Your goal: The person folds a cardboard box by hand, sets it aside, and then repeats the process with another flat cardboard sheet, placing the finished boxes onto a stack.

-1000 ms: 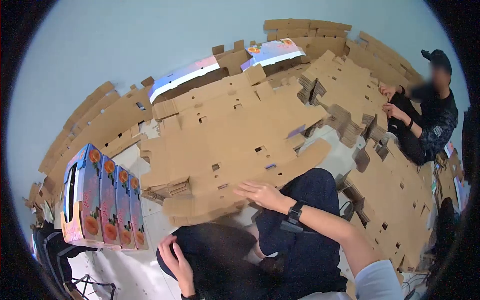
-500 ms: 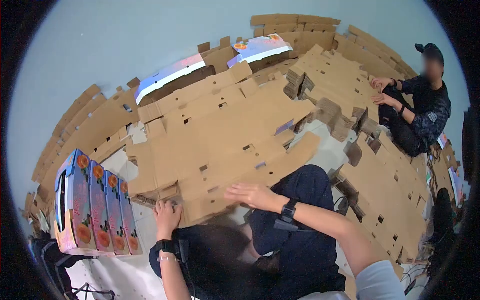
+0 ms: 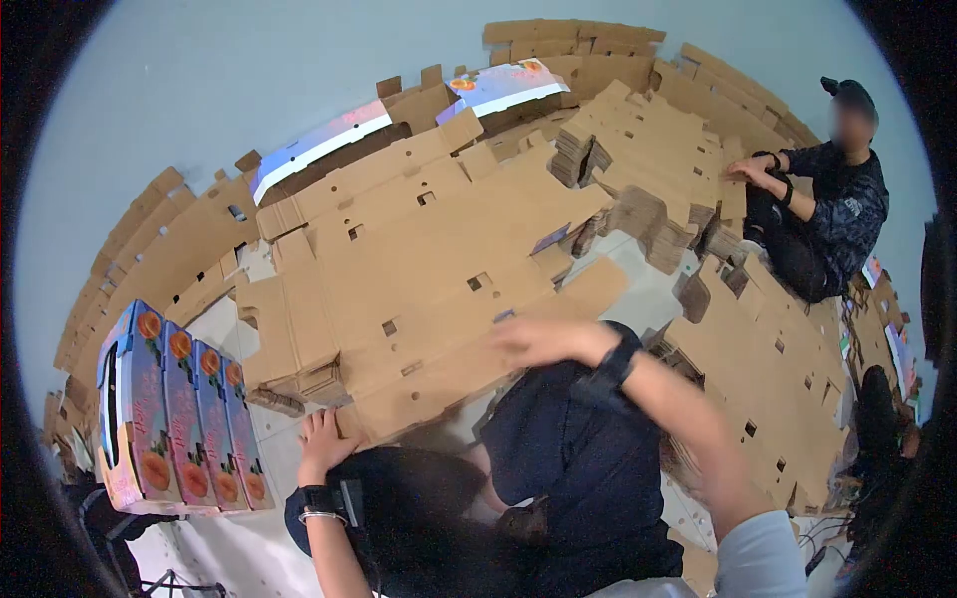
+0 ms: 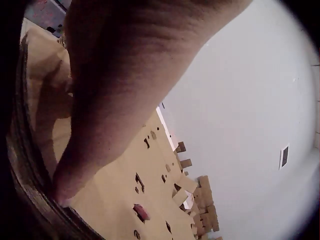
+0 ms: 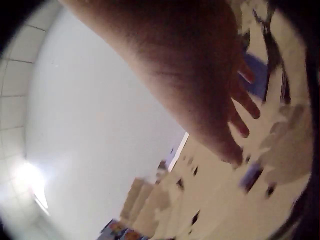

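Note:
A large flattened cardboard box (image 3: 399, 269) lies on top of a stack in front of me, its flaps and cut-out holes spread flat. My left hand (image 3: 324, 445) rests at its near left corner, fingers spread, with the thumb reaching onto the board. In the left wrist view the thumb (image 4: 67, 192) meets the layered edge of the stack. Blurred by motion, my right hand (image 3: 546, 342) is over the near right part of the board, close to my right knee. Its fingers (image 5: 245, 102) are spread and hold nothing in the right wrist view, and its shadow falls on the cardboard.
Several printed fruit boxes (image 3: 150, 399) stand in a row at the left. More cardboard stacks (image 3: 768, 369) lie to the right, and upright cardboard pieces (image 3: 150, 239) line the wall. Another person (image 3: 817, 209) sits at the far right with hands by a stack.
My left hand has gone from my left knee to the near left corner of the cardboard. The right hand has moved rightward along the near edge and lifted. The head view has shifted slightly.

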Demonstrator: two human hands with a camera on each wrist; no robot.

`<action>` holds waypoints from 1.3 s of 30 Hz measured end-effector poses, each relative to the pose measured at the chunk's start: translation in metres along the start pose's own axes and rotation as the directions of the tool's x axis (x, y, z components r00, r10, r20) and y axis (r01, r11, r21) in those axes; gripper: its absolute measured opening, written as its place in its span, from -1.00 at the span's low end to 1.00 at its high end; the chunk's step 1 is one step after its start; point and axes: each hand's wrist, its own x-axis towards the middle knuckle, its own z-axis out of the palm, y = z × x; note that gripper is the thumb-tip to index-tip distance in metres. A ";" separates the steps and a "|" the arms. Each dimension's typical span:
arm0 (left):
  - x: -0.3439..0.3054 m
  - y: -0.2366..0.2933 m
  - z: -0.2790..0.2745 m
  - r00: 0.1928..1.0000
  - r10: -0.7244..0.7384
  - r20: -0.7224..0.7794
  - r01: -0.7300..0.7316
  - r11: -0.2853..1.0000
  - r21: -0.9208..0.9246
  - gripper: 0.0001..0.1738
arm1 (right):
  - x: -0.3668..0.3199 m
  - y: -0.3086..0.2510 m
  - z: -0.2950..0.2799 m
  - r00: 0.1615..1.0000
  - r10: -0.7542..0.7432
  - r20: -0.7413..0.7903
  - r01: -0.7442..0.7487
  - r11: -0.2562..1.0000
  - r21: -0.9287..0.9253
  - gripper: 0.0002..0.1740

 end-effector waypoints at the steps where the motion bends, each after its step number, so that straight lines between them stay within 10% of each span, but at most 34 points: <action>1: -0.001 0.001 -0.002 1.000 -0.002 0.004 0.002 1.000 -0.001 0.00 | -0.024 0.020 -0.006 0.972 0.081 -0.219 -0.047 0.987 0.154 -0.48; 3: -0.003 0.008 -0.011 0.997 0.058 0.047 -0.062 0.993 0.101 0.16 | -0.059 0.032 -0.063 0.825 0.385 -0.413 -0.495 0.846 -0.200 -0.57; 5: -0.001 0.014 -0.008 0.986 0.166 0.025 -0.168 0.983 0.079 0.17 | -0.102 0.077 -0.064 0.665 0.348 -0.661 -0.637 0.726 -0.259 -0.58; 7: 0.005 0.016 -0.007 0.965 0.263 -0.010 -0.262 0.963 0.063 0.18 | -0.120 0.082 -0.062 0.576 0.672 -0.465 -0.795 0.594 -0.126 -0.64; 10: 0.010 0.019 -0.004 0.940 0.329 -0.086 -0.319 0.941 0.116 0.14 | -0.128 0.103 -0.021 0.513 0.523 -0.681 -0.663 0.745 0.073 -0.62; 22: -0.056 0.067 -0.078 0.794 0.394 -0.463 -0.274 0.912 0.306 0.00 | -0.131 0.153 0.000 0.381 0.595 -0.707 -0.328 0.802 0.499 -0.59; 29: -0.062 0.064 -0.075 0.762 0.390 -0.517 -0.288 0.919 0.269 -0.12 | -0.134 0.103 -0.024 0.464 0.545 -0.699 -0.219 0.835 0.505 -0.71; 32: -0.049 0.061 -0.065 0.747 0.402 -0.529 -0.311 0.915 0.256 -0.06 | -0.135 0.100 -0.037 0.388 0.532 -0.753 -0.117 0.839 0.532 -0.75; 36: -0.021 0.069 -0.087 0.615 0.398 -0.681 -0.331 0.914 0.235 -0.02 | -0.118 0.036 -0.140 0.088 0.264 -0.961 -0.027 0.965 0.263 -0.77; 39: -0.033 0.090 -0.134 0.520 0.366 -0.772 -0.353 0.915 0.196 -0.06 | -0.116 -0.016 -0.194 0.070 0.075 -0.995 -0.087 0.994 0.069 -0.78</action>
